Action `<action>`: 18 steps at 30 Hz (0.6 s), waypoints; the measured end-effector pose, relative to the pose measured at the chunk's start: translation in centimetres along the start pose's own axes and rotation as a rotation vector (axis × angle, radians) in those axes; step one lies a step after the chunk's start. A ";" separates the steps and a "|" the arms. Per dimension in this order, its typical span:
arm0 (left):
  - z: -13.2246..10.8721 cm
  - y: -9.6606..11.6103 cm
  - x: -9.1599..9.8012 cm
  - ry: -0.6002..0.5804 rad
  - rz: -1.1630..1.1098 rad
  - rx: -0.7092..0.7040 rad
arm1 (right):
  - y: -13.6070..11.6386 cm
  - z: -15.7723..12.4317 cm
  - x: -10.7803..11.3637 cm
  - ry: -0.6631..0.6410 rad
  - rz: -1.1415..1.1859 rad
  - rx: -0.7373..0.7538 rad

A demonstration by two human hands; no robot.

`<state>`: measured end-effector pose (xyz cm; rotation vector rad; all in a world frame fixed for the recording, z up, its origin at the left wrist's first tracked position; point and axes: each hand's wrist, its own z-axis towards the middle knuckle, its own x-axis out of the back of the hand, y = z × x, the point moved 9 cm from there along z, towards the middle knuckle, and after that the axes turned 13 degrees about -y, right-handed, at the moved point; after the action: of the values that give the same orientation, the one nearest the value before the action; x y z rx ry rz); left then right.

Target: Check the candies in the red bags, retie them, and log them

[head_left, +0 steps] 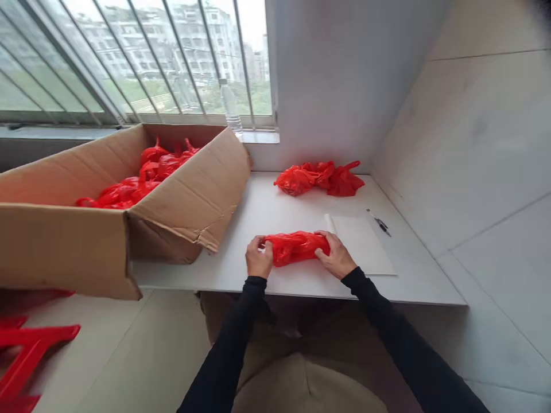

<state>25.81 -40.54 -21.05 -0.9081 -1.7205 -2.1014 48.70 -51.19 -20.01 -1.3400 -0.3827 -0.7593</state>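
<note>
A bunched red plastic bag (295, 246) lies on the white counter (267, 212) in front of me. My left hand (258, 259) is closed on its left end. My right hand (333, 255) grips its right end, fingers curled over the plastic. Both arms wear black sleeves. A small heap of red bags (318, 178) rests at the back of the counter near the wall. More red bags (138, 180) fill the open cardboard box (181, 206) at the left.
A white sheet of paper (365, 244) lies right of my hands, a pen (379, 222) beyond it. A clear bottle (231, 106) stands on the window sill. Red plastic furniture (26, 350) sits on the floor at lower left. Tiled wall borders the counter's right.
</note>
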 end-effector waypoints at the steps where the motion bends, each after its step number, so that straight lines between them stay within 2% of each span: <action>1: -0.8 0.2 -1.0 0.011 -0.018 -0.004 | 0.2 -0.5 -0.3 -0.013 0.008 -0.009; 3: -1.6 0.5 -2.5 0.034 -0.048 -0.019 | 1.1 -1.0 -0.6 -0.034 0.016 -0.048; 5: -2.1 0.3 -2.9 0.072 -0.092 -0.024 | 1.8 -1.0 -0.9 -0.056 0.021 -0.079; 8: -2.8 -0.3 -2.4 0.116 -0.172 -0.032 | 2.1 -1.0 -1.2 -0.074 0.038 -0.109; 12: -2.8 -0.7 -1.8 0.112 -0.246 -0.074 | 1.4 -0.9 -1.4 -0.071 0.086 -0.138; 18: -2.4 -0.2 -1.1 0.123 -0.308 -0.131 | 0.2 -0.3 -1.7 -0.038 0.146 -0.127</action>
<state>25.86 -42.92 -22.14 -0.5582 -1.7698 -2.4322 47.62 -50.99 -21.30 -1.4859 -0.2671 -0.6461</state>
